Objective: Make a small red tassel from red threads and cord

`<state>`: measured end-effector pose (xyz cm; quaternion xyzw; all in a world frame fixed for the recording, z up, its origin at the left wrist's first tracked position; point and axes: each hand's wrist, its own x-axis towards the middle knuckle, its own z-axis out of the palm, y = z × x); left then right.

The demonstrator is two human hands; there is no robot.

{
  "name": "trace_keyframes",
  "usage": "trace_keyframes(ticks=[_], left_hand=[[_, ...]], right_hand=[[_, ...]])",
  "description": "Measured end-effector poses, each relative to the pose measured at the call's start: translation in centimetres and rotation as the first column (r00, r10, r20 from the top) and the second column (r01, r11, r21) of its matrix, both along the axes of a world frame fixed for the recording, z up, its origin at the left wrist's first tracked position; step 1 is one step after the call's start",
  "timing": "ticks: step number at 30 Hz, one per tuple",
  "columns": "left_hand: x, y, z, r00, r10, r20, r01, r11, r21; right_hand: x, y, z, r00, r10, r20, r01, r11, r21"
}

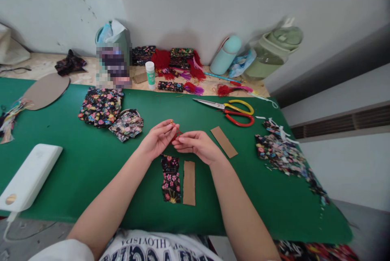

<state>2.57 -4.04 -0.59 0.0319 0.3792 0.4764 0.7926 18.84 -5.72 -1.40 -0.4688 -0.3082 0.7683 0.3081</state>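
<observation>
My left hand (161, 136) and my right hand (195, 144) meet above the middle of the green mat. Between their fingertips runs thin red thread (178, 133), pinched by both; part of it is hidden behind the fingers. Just below them on the mat lies a strip of black floral fabric (171, 180), with a narrow brown cardboard strip (189, 183) beside it. A second cardboard strip (224, 142) rests to the right of my right hand. Beyond it are open scissors (234, 108) with one yellow and one red handle.
Folded floral fabric (101, 106) and a smaller fabric bundle (127, 125) lie to the left, near a white power bank (32, 175). Fabric scraps (283, 151) are heaped at the right edge. Along the wall stand a glue stick (150, 76), tasselled pieces (161, 63) and bottles (226, 55).
</observation>
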Motion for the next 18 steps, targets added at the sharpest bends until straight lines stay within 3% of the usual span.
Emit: trace_keyframes(ticks=[5, 11, 18], left_hand=[[-0.1, 0.0, -0.1, 1.0, -0.009, 0.0, 0.009, 1.0, 0.01], [-0.3, 0.0, -0.7, 0.997, -0.049, -0.063, 0.052, 0.997, 0.049], [0.1, 0.0, -1.5, 0.988, 0.075, -0.133, -0.055, 0.987, 0.15]], right_hand=[[0.0, 0.0, -0.1, 1.0, 0.031, 0.002, -0.031, 0.999, 0.03], [0.3, 0.1, -0.3, 0.999, -0.039, 0.026, 0.037, 0.997, 0.074], [0.2, 0.0, -0.2, 0.994, 0.027, 0.108, -0.041, 0.991, 0.124]])
